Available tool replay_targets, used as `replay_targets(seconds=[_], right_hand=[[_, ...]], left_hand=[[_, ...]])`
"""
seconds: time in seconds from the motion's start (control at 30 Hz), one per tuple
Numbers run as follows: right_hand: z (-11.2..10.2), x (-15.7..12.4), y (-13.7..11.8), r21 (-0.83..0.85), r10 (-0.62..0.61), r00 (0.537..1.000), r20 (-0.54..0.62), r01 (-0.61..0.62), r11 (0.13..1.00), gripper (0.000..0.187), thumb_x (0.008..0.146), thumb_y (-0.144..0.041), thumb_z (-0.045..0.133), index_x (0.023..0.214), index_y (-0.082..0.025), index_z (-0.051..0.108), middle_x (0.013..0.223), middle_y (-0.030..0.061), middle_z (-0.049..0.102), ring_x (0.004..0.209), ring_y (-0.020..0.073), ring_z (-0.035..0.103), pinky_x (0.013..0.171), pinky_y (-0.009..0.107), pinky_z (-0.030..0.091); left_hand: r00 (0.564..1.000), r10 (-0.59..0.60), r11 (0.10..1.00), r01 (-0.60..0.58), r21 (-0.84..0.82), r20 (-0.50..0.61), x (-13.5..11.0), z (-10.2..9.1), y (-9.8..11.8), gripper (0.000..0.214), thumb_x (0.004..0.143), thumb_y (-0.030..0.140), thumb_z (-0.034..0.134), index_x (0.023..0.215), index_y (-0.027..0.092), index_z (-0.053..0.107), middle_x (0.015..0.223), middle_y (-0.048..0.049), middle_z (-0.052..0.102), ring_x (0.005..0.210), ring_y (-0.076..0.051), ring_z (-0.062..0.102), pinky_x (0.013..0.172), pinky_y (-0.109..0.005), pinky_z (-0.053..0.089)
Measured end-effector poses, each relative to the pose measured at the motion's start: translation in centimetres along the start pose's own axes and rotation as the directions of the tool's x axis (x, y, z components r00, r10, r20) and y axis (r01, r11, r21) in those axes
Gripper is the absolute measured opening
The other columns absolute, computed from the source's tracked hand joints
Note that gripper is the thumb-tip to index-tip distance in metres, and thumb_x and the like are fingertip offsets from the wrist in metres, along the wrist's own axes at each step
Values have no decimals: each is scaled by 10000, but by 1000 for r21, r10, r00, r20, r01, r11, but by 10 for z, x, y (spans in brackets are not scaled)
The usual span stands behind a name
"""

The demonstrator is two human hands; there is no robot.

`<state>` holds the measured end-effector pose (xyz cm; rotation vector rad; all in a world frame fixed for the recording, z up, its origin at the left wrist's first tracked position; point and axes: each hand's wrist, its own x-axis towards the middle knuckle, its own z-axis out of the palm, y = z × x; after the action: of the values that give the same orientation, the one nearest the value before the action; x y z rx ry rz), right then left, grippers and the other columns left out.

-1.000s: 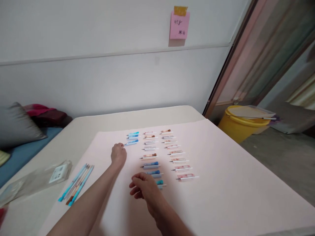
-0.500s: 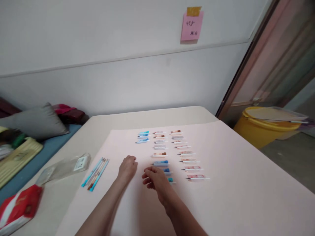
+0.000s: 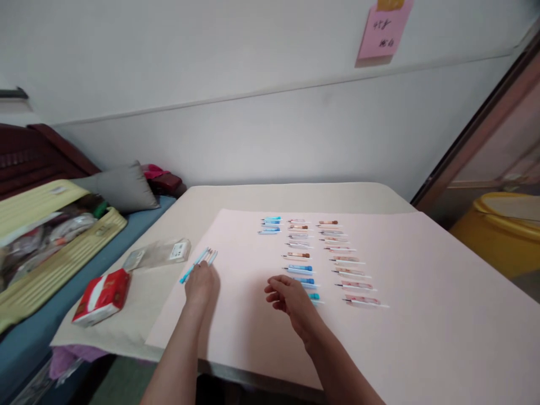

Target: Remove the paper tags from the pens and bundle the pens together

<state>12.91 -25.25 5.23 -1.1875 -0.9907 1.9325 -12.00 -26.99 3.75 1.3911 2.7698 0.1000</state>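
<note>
The left hand (image 3: 201, 284) is lying palm down on the pink sheet (image 3: 422, 315), its fingers (image 3: 203, 270) resting on the near part of the pens (image 3: 207, 256). The back of the hand is hiding whether they are closing on the pens or only touching them. The pens, a small bundle of blue and brownish ones, are sticking out beyond the fingertips and slanting away to the right. 1 blue tip is poking out left of the fingers, at the sheet's edge.

The right hand (image 3: 291, 295) is hovering low, well right of the left fingers. Its fingers (image 3: 274, 292) are loosely curled and apart, holding nothing that is showing. Just beyond and right of them, 3 columns of short pen pieces (image 3: 346, 260) are lying on the sheet, and the blue ones (image 3: 300, 269) are lying closest to the right knuckles.

Left of the left fingers, on the bare bench (image 3: 236, 194), a clear packet (image 3: 158, 254) is lying near the pens. A red pack (image 3: 101, 288) is sitting further left, at the bench's edge. Far beyond, a pink note (image 3: 382, 36) is hanging on the wall.
</note>
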Motion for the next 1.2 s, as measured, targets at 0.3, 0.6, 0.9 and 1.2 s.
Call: replay_targets(seconds=[0.3,0.6,0.9,1.2], right_hand=[[2,7,0,-19,5,1000,17,-5,1000,212,703,-360,612,760,-156,597,775,52,647,604,111,580,551,238,413],[1,6,7,-38,-11,999,33,13,999,214,724,-362,604,778,-155,593,793,58,649,620,120,586,558,245,416],[9,-1,7,-69,-12,999,53,16,997,268,745,-418,576,797,-155,593,798,43,642,604,111,592,533,231,400],[8,-9,9,-29,12,985,170,-7,1000,188,760,-329,552,737,-144,577,495,-28,543,352,55,408,381,198,249]], left_hand=[[995,-82,993,88,-82,63,15,0,-12,233,804,318,419,889,170,577,873,-183,644,845,-319,621,694,-400,426],[988,-4,838,87,-538,153,9,7,14,182,596,143,641,525,181,477,620,-100,602,801,-296,620,663,-354,439],[808,424,41,434,-900,409,-39,-7,67,189,627,207,696,749,153,562,655,-12,616,519,-77,542,468,-180,374],[809,426,-283,544,-790,405,-44,-8,72,226,751,219,634,954,121,613,993,-132,664,928,-196,626,792,-304,482]])
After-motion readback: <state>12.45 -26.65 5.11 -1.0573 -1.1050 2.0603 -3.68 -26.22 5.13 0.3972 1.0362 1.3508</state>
